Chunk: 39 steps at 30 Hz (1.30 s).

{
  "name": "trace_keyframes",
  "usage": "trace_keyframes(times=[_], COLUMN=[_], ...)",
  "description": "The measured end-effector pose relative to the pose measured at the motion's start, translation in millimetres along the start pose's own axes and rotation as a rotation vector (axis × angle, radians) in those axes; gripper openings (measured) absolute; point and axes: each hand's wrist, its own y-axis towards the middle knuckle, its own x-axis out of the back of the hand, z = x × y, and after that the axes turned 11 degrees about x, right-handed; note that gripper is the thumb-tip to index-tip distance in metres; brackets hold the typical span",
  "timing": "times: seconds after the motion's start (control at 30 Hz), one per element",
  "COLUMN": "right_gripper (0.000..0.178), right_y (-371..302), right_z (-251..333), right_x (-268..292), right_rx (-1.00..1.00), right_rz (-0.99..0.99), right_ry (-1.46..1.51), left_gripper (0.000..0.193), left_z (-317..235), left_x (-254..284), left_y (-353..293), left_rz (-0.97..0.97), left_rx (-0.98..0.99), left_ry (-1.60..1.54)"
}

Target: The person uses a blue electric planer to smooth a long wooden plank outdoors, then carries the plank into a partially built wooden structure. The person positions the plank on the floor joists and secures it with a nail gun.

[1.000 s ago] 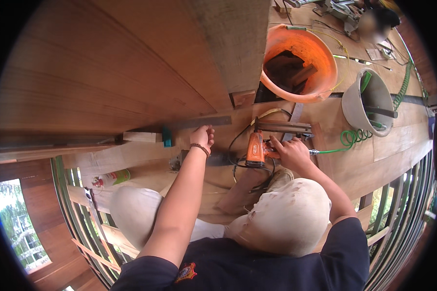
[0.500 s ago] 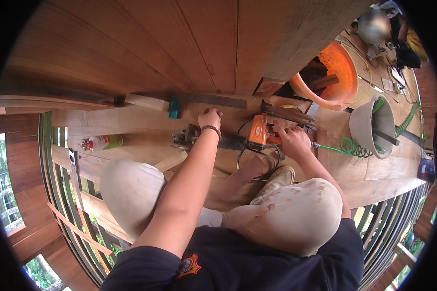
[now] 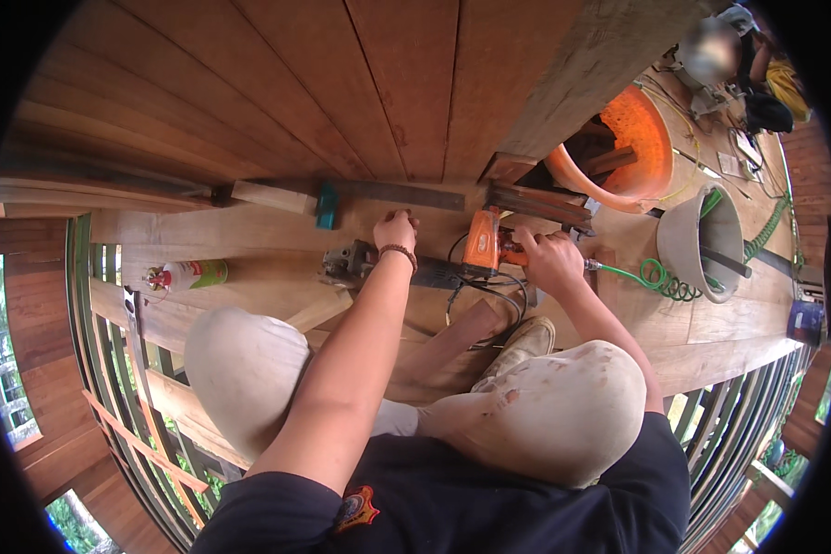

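Note:
My right hand [image 3: 552,258] is wrapped round the handle of an orange nail gun [image 3: 483,242], which lies on its side near the floorboards. A green coiled air hose [image 3: 651,277] runs from its handle end. My left hand [image 3: 395,229], a beaded bracelet at the wrist, is curled closed above the floor; whatever its fingers hold, if anything, is hidden. Below that wrist lies a grey and dark power tool [image 3: 346,263], partly covered by my forearm. Just beyond my left hand a dark flat bar [image 3: 397,194] lies along the foot of the wooden wall.
An orange bucket [image 3: 656,138] with wood offcuts and a pale bucket [image 3: 674,235] stand at the right. A spray can [image 3: 198,274] lies at the left. A teal object [image 3: 327,205] touches a wood block [image 3: 272,197]. Slatted railing [image 3: 134,369] borders the floor. Another person [image 3: 766,74] is far right.
The nail gun and my right hand have shifted slightly left and up, away from the dark strips beside them. My left hand stays curled in nearly the same place. The view has tilted a little.

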Motion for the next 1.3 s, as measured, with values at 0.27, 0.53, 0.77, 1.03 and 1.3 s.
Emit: trace_keyframes(times=[0.27, 0.53, 0.77, 1.03, 1.3], right_gripper=[0.05, 0.054, 0.06, 0.065, 0.06], right_y=[0, 1, -12, -34, -17], right_z=[1, 4, -2, -20, -15], right_x=[20, 35, 46, 40, 18], right_rx=[0.022, 0.043, 0.024, -0.013, 0.053], right_rz=[-0.058, -0.13, -0.118, -0.094, -0.068], right_ry=[0.036, 0.041, 0.029, 0.006, -0.027], left_gripper=[0.012, 0.01, 0.01, 0.009, 0.016], left_z=[-1, 7, 12, 8, 8], left_x=[-2, 6, 4, 0, -2], left_y=[2, 22, 27, 11, 12], left_rz=[-0.021, -0.064, -0.07, -0.043, -0.022], left_rx=[-0.036, -0.081, -0.086, -0.033, -0.065], left_ry=[0.022, 0.045, 0.052, 0.04, 0.012])
